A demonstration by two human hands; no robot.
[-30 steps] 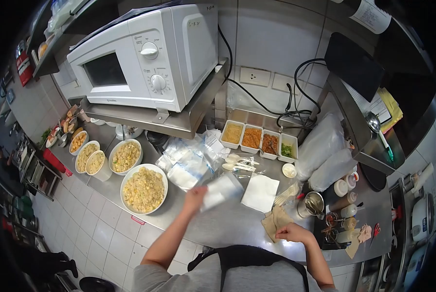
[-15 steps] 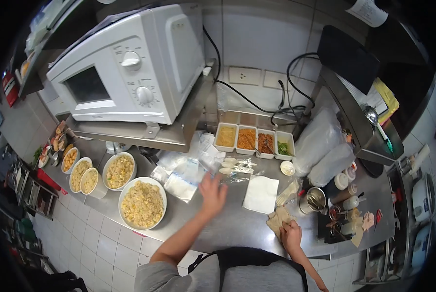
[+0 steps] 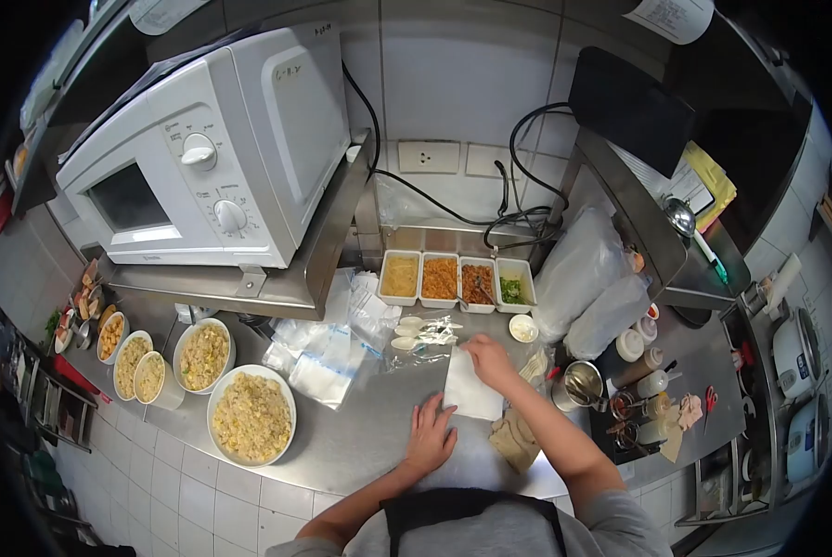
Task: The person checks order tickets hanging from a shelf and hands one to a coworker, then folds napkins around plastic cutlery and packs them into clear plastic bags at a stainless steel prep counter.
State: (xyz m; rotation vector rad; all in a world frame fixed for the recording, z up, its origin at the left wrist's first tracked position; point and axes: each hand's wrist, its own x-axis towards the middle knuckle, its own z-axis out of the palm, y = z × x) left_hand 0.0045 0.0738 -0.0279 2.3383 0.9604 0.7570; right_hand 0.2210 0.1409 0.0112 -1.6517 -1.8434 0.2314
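A white square of paper or napkins lies on the steel counter in front of me. My right hand has its fingers curled closed on the paper's far edge, its forearm reaching in from the right. My left hand is open on the counter, fingers spread, with its fingertips near the paper's lower left side. Just below the paper, a crumpled brown cloth is partly covered by my right forearm. Plastic spoons in clear wrap lie beyond the paper.
Clear plastic bags lie to the left, beside a large bowl of fried rice and several smaller bowls. White topping trays line the wall. A metal cup and bottles stand at right. The microwave shelf overhangs the counter.
My right hand has left the brown cloth and moved up onto the white paper. My left hand has come down and away from the plastic bags. The camera view has shifted slightly.
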